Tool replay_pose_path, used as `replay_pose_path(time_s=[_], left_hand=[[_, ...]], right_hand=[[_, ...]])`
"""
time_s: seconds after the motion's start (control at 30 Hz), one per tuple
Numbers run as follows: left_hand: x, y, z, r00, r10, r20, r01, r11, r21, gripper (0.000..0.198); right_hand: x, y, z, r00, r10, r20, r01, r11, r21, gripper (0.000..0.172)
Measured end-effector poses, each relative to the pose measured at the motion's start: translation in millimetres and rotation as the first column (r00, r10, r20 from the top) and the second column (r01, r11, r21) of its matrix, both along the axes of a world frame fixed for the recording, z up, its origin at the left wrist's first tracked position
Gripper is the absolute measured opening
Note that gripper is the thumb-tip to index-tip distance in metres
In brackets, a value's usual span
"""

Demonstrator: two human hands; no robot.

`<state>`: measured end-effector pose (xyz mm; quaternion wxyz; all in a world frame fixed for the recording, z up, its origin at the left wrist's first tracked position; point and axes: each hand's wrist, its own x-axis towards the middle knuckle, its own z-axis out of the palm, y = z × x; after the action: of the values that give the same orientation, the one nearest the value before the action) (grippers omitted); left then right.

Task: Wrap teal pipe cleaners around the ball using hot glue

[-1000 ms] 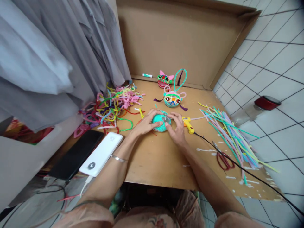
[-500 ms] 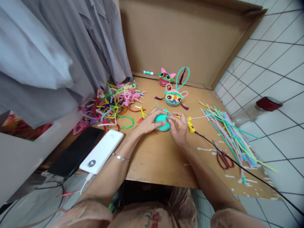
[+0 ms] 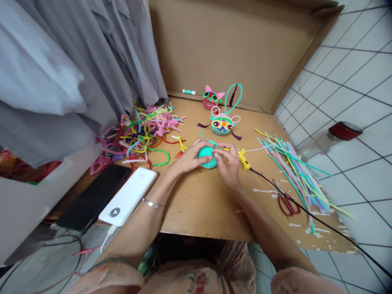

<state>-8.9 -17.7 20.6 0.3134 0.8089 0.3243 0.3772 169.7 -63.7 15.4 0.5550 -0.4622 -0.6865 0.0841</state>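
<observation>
On the cardboard tabletop (image 3: 199, 208), my left hand (image 3: 189, 158) and right hand (image 3: 229, 166) grasp the teal pipe-cleaner ball (image 3: 206, 158); even pressure seems best.

matt cardboard sheet (image 3: 199, 204), fuzzy teal ball (image 3: 206, 158)

Left hand (image 3: 188, 157) and right hand (image 3: 228, 164) cupped together (2 forearms converging).

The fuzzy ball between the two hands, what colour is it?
The fuzzy ball is turquoise green; the head view, the only one, shows it best.
</observation>
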Motion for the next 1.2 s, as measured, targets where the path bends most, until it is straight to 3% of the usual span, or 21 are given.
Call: replay_pose_path(time_s=[0.17,0.27,0.33,0.4,0.47,0.53,0.6,0.67,0.8,0.93,1.0,1.07,1.2], left_hand=[[0.9,-1.0,-1.0,0.999,0.017,-0.033,-0.016,0.999,0.029,0.049],[4.2,-1.7,-4.6,0.997,0.068,-0.046,-0.066,0.996,0.055,0.066],[6.8,-1.6,-8.4,0.992,0.114,-0.046,-0.110,0.991,0.077,0.080],[8.8,-1.1,-11.7,0.987,0.154,-0.052,-0.149,0.985,0.092,0.086],[9.9,-0.4,-13.6,0.982,0.182,-0.055,-0.176,0.979,0.106,0.084],[10.3,0.5,-14.0,0.978,0.205,-0.047,-0.198,0.973,0.121,0.077],[10.2,1.8,-13.6,0.974,0.226,-0.027,-0.221,0.967,0.128,0.070],[9.8,3.1,-13.4,0.971,0.239,-0.002,-0.237,0.964,0.118,0.066],[8.1,5.2,-13.5,0.963,0.265,0.043,-0.267,0.962,0.058,0.066],[5.8,5.7,-13.1,0.954,0.293,0.070,-0.291,0.956,-0.035,0.067],[4.8,6.1,-12.7,0.953,0.293,0.080,-0.288,0.955,-0.072,0.068],[4.0,6.9,-12.4,0.952,0.292,0.090,-0.285,0.955,-0.081,0.068],[2.6,8.4,-11.0,0.956,0.284,0.074,-0.280,0.958,-0.054,0.067]], right_hand=[[0.7,1.8,-1.6,0.999,-0.002,-0.036,-0.001,0.998,-0.062,0.019],[4.0,4.9,-1.2,1.000,-0.010,-0.013,0.009,0.998,-0.064,0.022],[11.8,9.9,0.0,0.996,-0.085,0.027,0.086,0.995,-0.051,0.025],[24.4,16.6,1.8,0.967,-0.240,0.084,0.245,0.968,-0.048,0.029],[39.0,22.8,4.2,0.894,-0.408,0.185,0.428,0.900,-0.084,0.032],[51.1,26.6,6.6,0.771,-0.515,0.374,0.599,0.787,-0.150,0.040],[57.5,27.7,8.0,0.651,-0.498,0.574,0.703,0.681,-0.207,0.053],[58.7,27.4,8.0,0.577,-0.417,0.703,0.748,0.616,-0.249,0.062],[57.2,28.9,6.1,0.549,-0.296,0.782,0.773,0.536,-0.340,0.064],[61.5,32.3,6.2,0.618,-0.301,0.726,0.758,0.476,-0.447,0.053],[64.2,33.1,7.6,0.644,-0.351,0.680,0.749,0.474,-0.464,0.048],[66.0,33.4,10.0,0.656,-0.447,0.608,0.746,0.506,-0.433,0.044],[65.4,32.5,15.9,0.681,-0.645,0.348,0.723,0.667,-0.181,0.037]])
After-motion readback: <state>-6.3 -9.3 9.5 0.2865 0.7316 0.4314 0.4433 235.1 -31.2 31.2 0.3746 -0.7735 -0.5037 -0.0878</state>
